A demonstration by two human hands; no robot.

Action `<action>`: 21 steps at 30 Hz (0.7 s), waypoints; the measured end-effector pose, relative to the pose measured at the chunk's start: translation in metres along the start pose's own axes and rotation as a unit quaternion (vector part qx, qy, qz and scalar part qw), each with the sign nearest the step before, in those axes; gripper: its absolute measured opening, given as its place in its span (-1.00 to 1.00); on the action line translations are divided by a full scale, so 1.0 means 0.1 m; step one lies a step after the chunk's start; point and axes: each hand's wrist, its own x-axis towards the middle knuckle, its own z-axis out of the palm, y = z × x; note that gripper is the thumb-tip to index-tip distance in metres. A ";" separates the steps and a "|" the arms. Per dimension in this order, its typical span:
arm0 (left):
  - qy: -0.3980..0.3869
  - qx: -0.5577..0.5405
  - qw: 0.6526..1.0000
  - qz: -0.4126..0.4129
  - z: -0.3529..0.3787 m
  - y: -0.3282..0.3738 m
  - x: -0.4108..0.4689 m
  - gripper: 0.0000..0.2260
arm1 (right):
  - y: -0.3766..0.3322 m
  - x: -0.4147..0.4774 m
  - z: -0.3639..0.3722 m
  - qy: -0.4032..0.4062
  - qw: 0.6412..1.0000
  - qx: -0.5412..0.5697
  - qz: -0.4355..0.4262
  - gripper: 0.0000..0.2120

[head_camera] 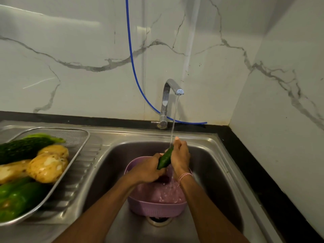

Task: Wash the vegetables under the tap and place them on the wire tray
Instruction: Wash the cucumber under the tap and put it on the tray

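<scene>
The cucumber [165, 159] slants under the stream from the tap [168, 95], above the purple bowl [157, 206] in the sink [212, 172]. The left grip [149, 170] curls round its lower end. The right grip [180, 155] wraps its upper end, fingers closed on it. Left of the sink, the wire tray [84, 142] holds a bitter gourd [22, 149], potatoes [47, 167] and green peppers [17, 199].

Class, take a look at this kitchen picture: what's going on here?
A person rinses a cucumber under the running tap, gripping it with both hands: the left hand low, the right hand higher. They work over a purple bowl in the sink. The wire tray to the left already holds a bitter gourd, potatoes and green peppers.
</scene>
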 end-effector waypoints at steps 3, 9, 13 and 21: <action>0.044 -0.220 0.973 -0.052 -0.02 0.08 -0.01 -0.82 | 0.02 -0.10 0.06 -0.204 0.975 0.084 0.001 -0.57; -0.029 -0.373 0.921 -0.109 -0.03 0.11 -0.05 -0.89 | 0.07 -0.07 0.10 -0.101 0.993 0.060 -0.026 -0.69; -0.085 -0.349 0.930 -0.074 -0.08 0.08 -0.04 -0.69 | 0.06 0.07 0.01 0.028 0.999 0.012 0.019 -0.84; 0.005 -0.325 0.937 -0.126 -0.16 -0.16 -0.04 -0.63 | 0.14 0.02 0.07 -0.222 0.961 0.150 0.061 -0.67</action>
